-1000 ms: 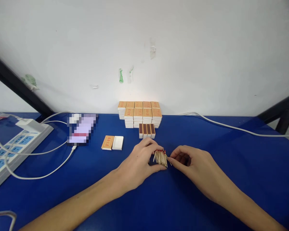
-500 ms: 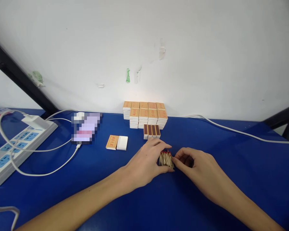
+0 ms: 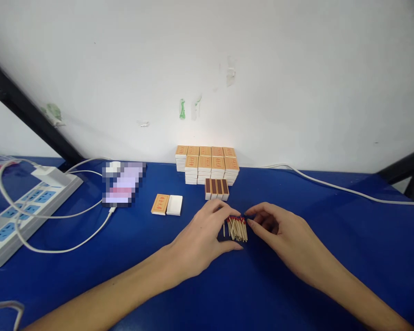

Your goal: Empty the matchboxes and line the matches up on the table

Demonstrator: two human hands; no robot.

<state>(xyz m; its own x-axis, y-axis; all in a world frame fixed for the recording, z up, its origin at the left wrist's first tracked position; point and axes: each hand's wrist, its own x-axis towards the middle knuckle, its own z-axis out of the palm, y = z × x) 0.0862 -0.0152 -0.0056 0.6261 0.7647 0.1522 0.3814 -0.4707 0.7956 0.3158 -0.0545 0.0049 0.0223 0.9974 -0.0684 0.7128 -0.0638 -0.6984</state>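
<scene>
A small pile of red-headed matches (image 3: pixel 238 228) lies on the blue table between my hands, sticks pointing toward me. My left hand (image 3: pixel 202 236) arches around the pile's left side, thumb below it and fingers above, apart from each other. One match (image 3: pixel 224 230) lies loose inside that curve. At the pile's right edge is my right hand (image 3: pixel 283 230), its thumb and index finger apart with nothing visible between them. Left of my hands rests a matchbox sleeve (image 3: pixel 160 204) with an orange label, beside a white matchbox tray (image 3: pixel 174 205).
Matchboxes (image 3: pixel 212 166) stand stacked in two rows by the wall, with several more on edge (image 3: pixel 216 189) in front. On the left are a blurred phone (image 3: pixel 124 184), a power strip (image 3: pixel 24 211) and looping white cables. Another cable (image 3: pixel 324 187) runs along the right.
My right thumb and index finger have parted and moved slightly up at the pile's edge. My left hand has shifted a little left, uncovering a loose match. The pile looks more compact.
</scene>
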